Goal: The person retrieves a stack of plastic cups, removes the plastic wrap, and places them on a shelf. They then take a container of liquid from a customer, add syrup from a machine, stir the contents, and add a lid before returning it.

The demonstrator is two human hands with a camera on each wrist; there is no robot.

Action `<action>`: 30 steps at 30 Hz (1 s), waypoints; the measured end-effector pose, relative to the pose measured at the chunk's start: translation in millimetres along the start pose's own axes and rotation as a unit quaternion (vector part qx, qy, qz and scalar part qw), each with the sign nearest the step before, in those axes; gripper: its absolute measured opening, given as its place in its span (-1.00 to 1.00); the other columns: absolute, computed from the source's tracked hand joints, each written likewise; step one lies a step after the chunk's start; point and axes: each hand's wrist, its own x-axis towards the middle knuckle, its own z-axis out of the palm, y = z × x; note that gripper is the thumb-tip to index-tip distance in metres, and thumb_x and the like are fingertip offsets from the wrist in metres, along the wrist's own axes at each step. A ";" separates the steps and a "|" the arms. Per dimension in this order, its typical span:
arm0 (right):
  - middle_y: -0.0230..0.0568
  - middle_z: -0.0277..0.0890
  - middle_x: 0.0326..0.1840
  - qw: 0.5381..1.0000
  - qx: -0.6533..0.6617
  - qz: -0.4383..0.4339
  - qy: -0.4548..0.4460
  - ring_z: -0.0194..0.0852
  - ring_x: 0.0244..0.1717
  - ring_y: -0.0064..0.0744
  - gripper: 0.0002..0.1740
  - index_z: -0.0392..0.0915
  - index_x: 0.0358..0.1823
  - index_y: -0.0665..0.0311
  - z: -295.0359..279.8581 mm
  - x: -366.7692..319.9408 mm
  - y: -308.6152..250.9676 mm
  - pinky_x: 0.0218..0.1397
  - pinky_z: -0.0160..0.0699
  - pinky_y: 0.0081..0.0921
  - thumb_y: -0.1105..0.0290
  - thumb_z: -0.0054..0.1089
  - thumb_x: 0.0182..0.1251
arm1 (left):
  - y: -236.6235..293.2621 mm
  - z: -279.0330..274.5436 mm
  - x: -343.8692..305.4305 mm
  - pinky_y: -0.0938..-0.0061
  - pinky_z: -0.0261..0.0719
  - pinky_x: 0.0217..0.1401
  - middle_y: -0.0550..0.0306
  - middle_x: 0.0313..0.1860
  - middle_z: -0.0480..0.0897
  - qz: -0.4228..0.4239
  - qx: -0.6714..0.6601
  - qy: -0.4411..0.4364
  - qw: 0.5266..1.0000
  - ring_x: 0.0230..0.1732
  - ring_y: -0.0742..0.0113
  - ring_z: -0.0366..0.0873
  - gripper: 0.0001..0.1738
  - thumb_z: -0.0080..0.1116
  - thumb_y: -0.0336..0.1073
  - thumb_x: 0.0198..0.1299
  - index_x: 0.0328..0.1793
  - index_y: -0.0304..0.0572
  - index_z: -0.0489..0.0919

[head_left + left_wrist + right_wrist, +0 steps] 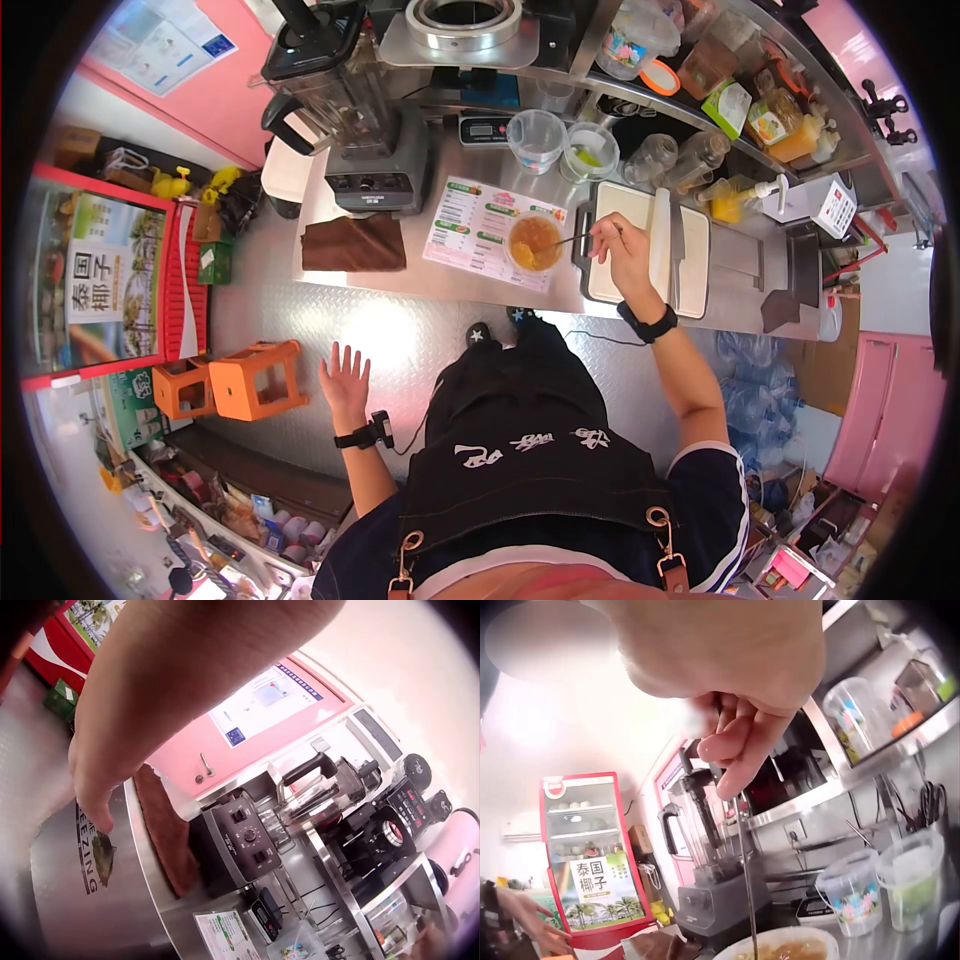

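Observation:
My right hand [622, 252] pinches the handle of a long thin metal spoon [745, 877], whose lower end dips into a round bowl [513, 262]. Orange-brown liquid with a yellow-orange lump [538, 243] fills the bowl, which stands on a printed menu sheet [462, 232] near the counter's front edge. In the right wrist view the fingers [739, 769] curl around the handle above the bowl. My left hand [346, 385] is held out over the floor with its fingers spread, touching nothing. The spoon's tip is hidden in the liquid.
Left of the sheet are a brown cloth [353, 245] and a blender [375, 165]. Behind it stand a small scale [486, 128] and two clear plastic buckets [535, 140]. A lidded cream container [612, 275] sits to the right. Orange stools [255, 380] stand on the floor.

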 end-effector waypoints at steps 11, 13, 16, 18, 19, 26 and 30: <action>0.01 0.44 -0.52 0.969 -0.178 -0.142 -0.097 0.43 -0.51 0.03 -0.80 0.48 -0.36 0.36 22.7 28.4 17.3 -0.42 0.40 -0.30 0.36 0.06 0.33 | -0.5 25.7 11.2 0.12 -0.05 0.52 0.00 0.50 0.08 -0.020 -0.012 -0.045 0.999 0.52 0.05 -0.05 -0.37 -0.30 0.07 0.38 0.47 -0.05 0.20; 0.02 0.44 -0.52 0.968 -0.185 -0.138 -0.099 0.43 -0.51 0.04 -0.80 0.48 -0.35 0.37 20.6 22.5 17.4 -0.42 0.40 -0.30 0.35 0.06 0.34 | 0.5 24.1 7.5 0.12 -0.05 0.52 0.00 0.50 0.08 -0.014 -0.004 -0.037 0.999 0.51 0.05 -0.04 -0.37 -0.31 0.07 0.38 0.47 -0.06 0.19; -0.03 0.43 -0.55 0.968 -0.177 -0.146 -0.104 0.43 -0.54 -0.03 -0.80 0.48 -0.36 0.36 10.7 16.2 -2.9 -0.45 0.40 -0.33 0.36 0.07 0.33 | -0.7 14.1 5.1 0.11 -0.04 0.52 -0.01 0.50 0.08 -0.006 0.017 -0.024 1.000 0.51 0.04 -0.03 -0.37 -0.32 0.07 0.38 0.48 -0.07 0.17; -0.10 0.42 -0.58 0.973 -0.147 -0.140 -0.111 0.43 -0.58 -0.12 -0.81 0.49 -0.38 0.35 2.9 17.6 -19.1 -0.47 0.39 -0.38 0.37 0.08 0.33 | -4.3 11.0 0.1 0.11 -0.03 0.52 -0.01 0.50 0.08 0.003 0.027 -0.016 1.000 0.51 0.03 -0.02 -0.36 -0.32 0.07 0.38 0.48 -0.07 0.17; -0.10 0.42 -0.58 0.972 -0.144 -0.142 -0.119 0.43 -0.58 -0.12 -0.81 0.49 -0.38 0.35 -0.6 21.3 -24.4 -0.47 0.39 -0.38 0.37 0.08 0.33 | -6.4 12.9 -4.8 0.11 0.01 0.50 -0.02 0.49 0.10 0.019 0.029 -0.014 0.999 0.49 0.03 0.01 -0.36 -0.28 0.07 0.37 0.47 -0.08 0.18; -0.01 0.43 -0.57 0.954 -0.138 -0.187 -0.192 0.44 -0.52 0.00 -0.74 0.45 -0.41 0.35 1.3 61.2 13.5 -0.45 0.38 -0.33 0.30 0.03 0.37 | -50.8 10.0 -59.0 0.12 0.08 0.47 -0.02 0.47 0.16 0.080 -0.028 0.004 0.996 0.46 0.04 0.09 -0.37 -0.25 0.06 0.36 0.46 -0.09 0.20; -0.05 0.45 -0.60 0.954 -0.084 -0.178 -0.225 0.47 -0.57 -0.13 -0.72 0.48 -0.40 0.36 0.8 62.8 45.1 -0.48 0.38 -0.39 0.29 0.03 0.38 | -105.8 -0.3 -109.1 0.12 0.09 0.46 -0.01 0.46 0.18 0.140 -0.052 0.017 0.989 0.46 0.04 0.10 -0.37 -0.26 0.06 0.36 0.46 -0.06 0.21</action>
